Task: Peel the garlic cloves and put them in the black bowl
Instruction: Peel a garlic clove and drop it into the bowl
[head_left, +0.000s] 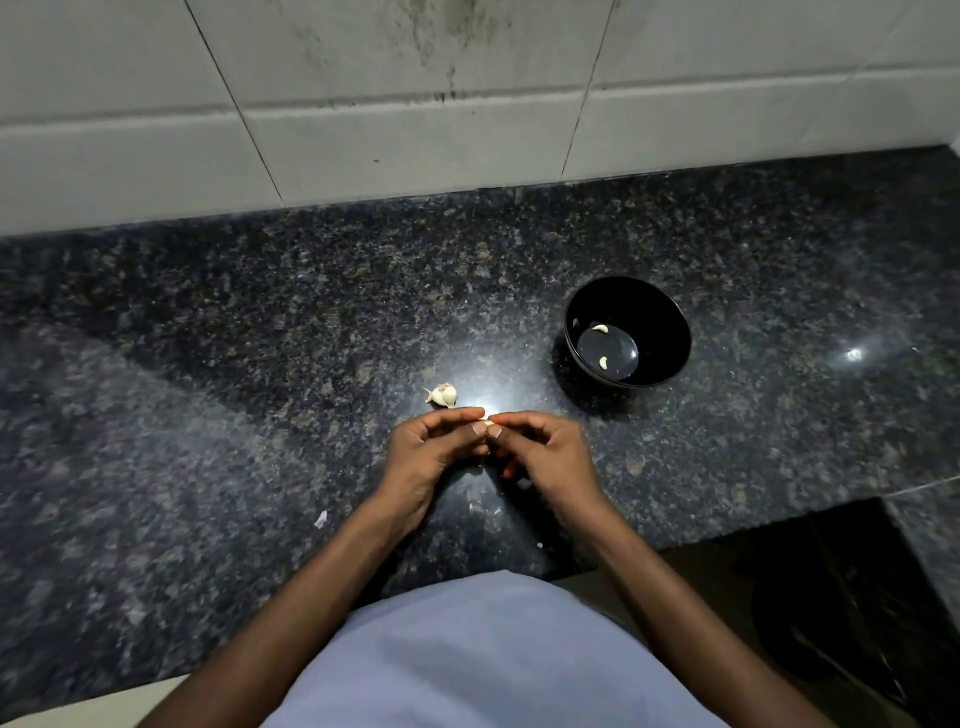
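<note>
My left hand (434, 449) and my right hand (545, 449) meet fingertip to fingertip above the dark granite counter, pinching a small pale garlic clove (487, 419) between them; most of the clove is hidden by the fingers. Just beyond the left fingers lies a small cluster of unpeeled garlic cloves (443, 395) on the counter. The black bowl (660, 306) stands to the right and farther back, with two peeled cloves inside, one clove (601, 328) at the back and one clove (604, 362) nearer the front.
A scrap of white garlic skin (321, 518) lies on the granite counter (208, 364) left of my left forearm. A tiled wall (415, 104) closes the back. The counter's front edge steps back at the lower right, above a dark gap (831, 597).
</note>
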